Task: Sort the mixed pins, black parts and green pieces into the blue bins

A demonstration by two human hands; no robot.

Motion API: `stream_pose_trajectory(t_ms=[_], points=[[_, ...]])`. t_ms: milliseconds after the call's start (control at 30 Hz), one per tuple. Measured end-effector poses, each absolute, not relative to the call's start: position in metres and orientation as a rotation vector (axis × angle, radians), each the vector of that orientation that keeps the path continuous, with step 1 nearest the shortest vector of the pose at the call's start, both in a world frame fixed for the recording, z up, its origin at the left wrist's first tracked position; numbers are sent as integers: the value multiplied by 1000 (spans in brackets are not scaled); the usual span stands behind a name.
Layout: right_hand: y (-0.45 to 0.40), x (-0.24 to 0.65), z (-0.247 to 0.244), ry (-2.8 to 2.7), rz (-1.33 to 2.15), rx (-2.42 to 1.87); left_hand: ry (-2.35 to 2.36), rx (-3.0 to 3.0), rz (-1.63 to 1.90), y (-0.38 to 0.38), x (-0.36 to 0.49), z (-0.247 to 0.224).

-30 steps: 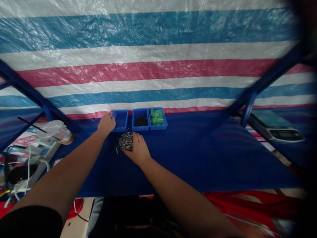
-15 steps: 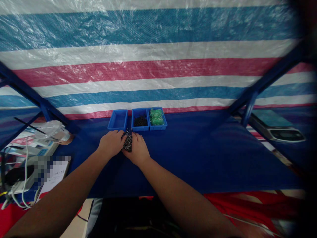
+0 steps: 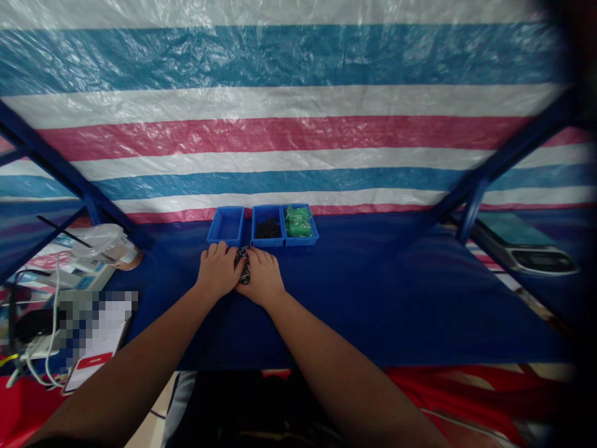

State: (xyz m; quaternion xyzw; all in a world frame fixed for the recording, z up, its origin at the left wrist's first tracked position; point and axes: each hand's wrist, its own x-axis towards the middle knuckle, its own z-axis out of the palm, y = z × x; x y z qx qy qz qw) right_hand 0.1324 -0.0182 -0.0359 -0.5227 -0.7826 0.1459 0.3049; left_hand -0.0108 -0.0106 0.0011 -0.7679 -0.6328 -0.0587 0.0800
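Between left hand [image 3: 217,271] and right hand [image 3: 263,275], metal pieces [image 3: 245,274] — hemmed tighter, less visible.

The left grip [image 3: 218,269] and right grip [image 3: 262,274] hide most of the metal pieces [image 3: 244,269], too small to identify. Toward eight o'clock, pixelation masks part of the phone [image 3: 102,330]. At three o'clock, the scale's readout [image 3: 541,260] is illegible. The bottom edge crops the right forearm [image 3: 340,361] at five o'clock.

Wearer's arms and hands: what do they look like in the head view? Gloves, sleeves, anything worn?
Left hand and right hand are gloveless; no rings or watch discernible. Left forearm and right forearm are uncovered, with no cables or markings visible. Sleeves can't be made out clearly.
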Motion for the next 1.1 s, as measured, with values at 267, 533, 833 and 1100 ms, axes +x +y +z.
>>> stream_pose_trajectory(t_ms=[267, 533, 833, 1100], points=[[-16, 132, -32, -2152, 383, -1396, -1968, -2266, -213, -13, -18, -7], [-18, 134, -30, -2189, 369, -1363, -1979, -2283, -198, -13, -16, -4], [-24, 140, -31, -2202, 397, -1277, -1846, -2454, -496, -23, -27, -13], [-20, 138, -41, -2248, 429, -1253, -1715, -2735, -546, -20, -38, -32]])
